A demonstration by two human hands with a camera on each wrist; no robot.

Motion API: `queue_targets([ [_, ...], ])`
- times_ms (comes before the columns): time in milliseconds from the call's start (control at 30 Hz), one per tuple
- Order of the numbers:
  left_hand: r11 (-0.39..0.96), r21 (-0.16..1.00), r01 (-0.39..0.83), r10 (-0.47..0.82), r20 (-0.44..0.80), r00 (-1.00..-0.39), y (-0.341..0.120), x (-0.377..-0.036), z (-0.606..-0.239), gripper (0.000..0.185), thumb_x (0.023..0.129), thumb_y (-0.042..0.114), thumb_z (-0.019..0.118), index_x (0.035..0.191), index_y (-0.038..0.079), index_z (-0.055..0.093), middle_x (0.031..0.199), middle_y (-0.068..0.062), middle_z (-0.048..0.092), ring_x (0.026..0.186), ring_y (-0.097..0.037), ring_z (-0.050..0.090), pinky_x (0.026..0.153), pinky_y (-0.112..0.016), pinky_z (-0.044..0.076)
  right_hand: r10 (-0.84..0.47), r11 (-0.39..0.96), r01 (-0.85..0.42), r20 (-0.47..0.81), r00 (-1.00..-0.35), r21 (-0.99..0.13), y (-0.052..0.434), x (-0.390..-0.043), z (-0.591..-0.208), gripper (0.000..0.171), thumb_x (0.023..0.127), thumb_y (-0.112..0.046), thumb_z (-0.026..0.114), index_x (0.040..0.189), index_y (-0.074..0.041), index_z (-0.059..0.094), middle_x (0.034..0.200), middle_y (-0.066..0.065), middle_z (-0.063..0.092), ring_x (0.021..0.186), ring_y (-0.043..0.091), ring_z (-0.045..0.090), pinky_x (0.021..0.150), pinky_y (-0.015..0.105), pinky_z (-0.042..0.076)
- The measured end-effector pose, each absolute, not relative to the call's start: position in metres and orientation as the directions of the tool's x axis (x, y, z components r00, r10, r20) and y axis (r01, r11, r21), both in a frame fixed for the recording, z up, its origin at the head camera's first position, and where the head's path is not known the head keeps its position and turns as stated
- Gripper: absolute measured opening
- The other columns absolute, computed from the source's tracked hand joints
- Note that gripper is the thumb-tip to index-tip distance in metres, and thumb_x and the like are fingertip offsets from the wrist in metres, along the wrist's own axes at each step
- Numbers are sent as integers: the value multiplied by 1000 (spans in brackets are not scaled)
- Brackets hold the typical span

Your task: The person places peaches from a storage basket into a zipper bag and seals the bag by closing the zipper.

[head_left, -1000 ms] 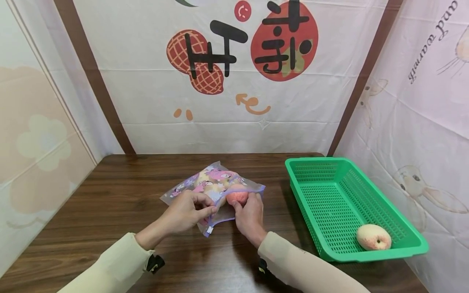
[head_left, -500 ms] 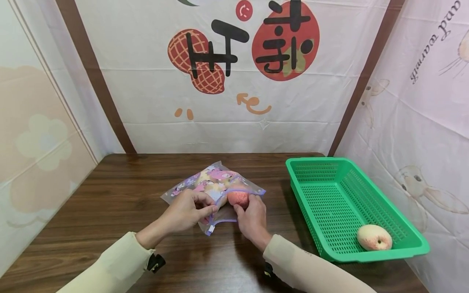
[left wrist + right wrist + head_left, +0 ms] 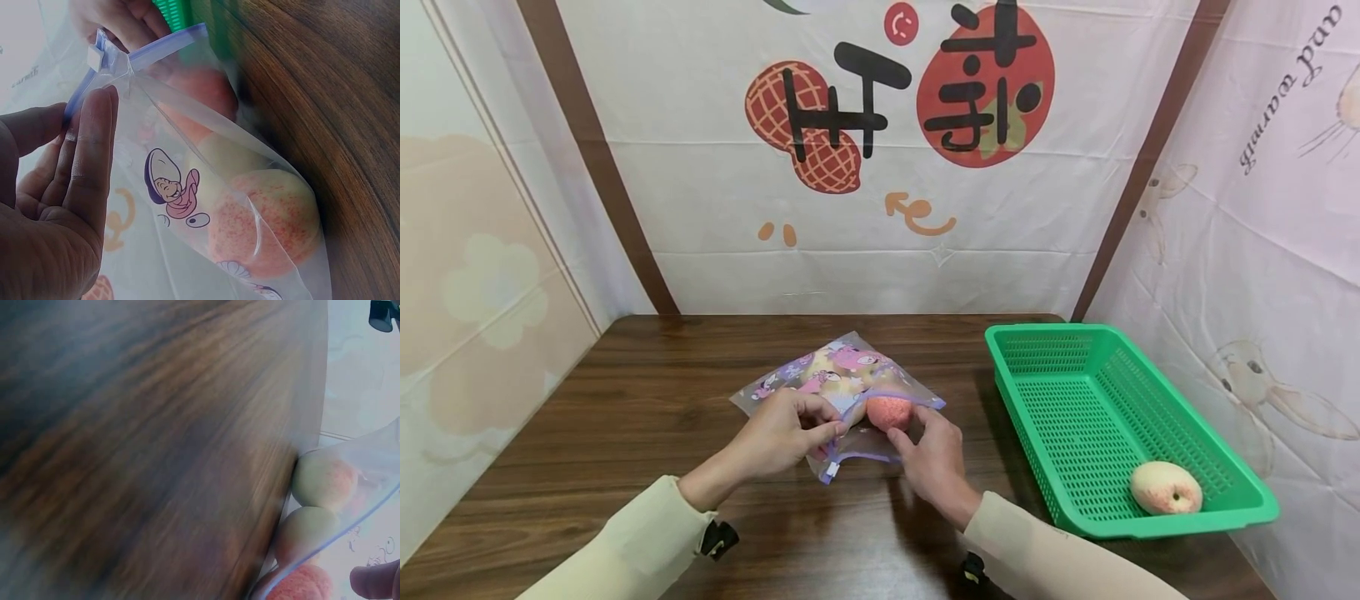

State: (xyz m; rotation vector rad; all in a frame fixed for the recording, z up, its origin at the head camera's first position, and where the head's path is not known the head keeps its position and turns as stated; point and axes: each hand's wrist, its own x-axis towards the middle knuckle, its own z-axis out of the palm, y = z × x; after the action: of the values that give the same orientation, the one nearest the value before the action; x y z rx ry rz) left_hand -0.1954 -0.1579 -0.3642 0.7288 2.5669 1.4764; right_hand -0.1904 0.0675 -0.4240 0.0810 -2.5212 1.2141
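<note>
A clear slider zip bag (image 3: 850, 362) with a purple rim and cartoon prints lies on the table, several peaches inside it. My left hand (image 3: 786, 429) pinches the bag's purple edge near the white slider (image 3: 832, 471), thumb against fingers, holding the mouth apart. A reddish peach (image 3: 889, 412) sits just inside that mouth. Beside it is my right hand (image 3: 936, 457), thumb and fingers spread; in the right wrist view a fingertip (image 3: 375, 581) is apart from the red peach (image 3: 303, 584). Paler peaches (image 3: 269, 219) show through the film in the left wrist view.
A green perforated basket (image 3: 1120, 528) stands on the right of the brown wooden table (image 3: 655, 383). One pale peach (image 3: 1165, 487) lies in its near right corner. Printed cloth walls (image 3: 850, 275) enclose the table at the back and sides.
My right hand has let go of the reddish peach and drawn back to the right and toward me. The peach stays in the bag's mouth. My left hand has hardly moved.
</note>
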Motion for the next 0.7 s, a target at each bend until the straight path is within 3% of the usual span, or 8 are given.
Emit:
queue_targets([
  [267, 421, 836, 352, 442, 150, -884, -157, -196, -364, 14, 95, 13, 74, 85, 5, 74, 74, -5, 70, 64, -23, 71, 59, -38, 61, 55, 600, -164, 244, -968, -783, 79, -179, -415, 40, 89, -17, 82, 124, 0, 72, 119, 12, 73, 110, 30, 69, 92, 47, 57],
  [467, 413, 836, 361, 448, 158, -880, -157, -197, -365, 15, 95, 13, 74, 84, 3, 73, 74, -6, 69, 64, -23, 71, 58, -38, 61, 21, 556, -189, 241, -970, -809, 90, -170, -401, 33, 89, -16, 82, 119, -3, 75, 113, 11, 75, 103, 29, 70, 86, 44, 59],
  [700, 420, 829, 370, 447, 166, -879, -157, -197, -367, 15, 95, 13, 74, 82, 6, 73, 73, -4, 69, 63, -23, 71, 58, -39, 61, 1, 518, -209, 245, -970, -829, 104, -160, -385, 30, 87, -17, 84, 114, -8, 76, 108, 8, 75, 101, 22, 72, 88, 41, 60],
])
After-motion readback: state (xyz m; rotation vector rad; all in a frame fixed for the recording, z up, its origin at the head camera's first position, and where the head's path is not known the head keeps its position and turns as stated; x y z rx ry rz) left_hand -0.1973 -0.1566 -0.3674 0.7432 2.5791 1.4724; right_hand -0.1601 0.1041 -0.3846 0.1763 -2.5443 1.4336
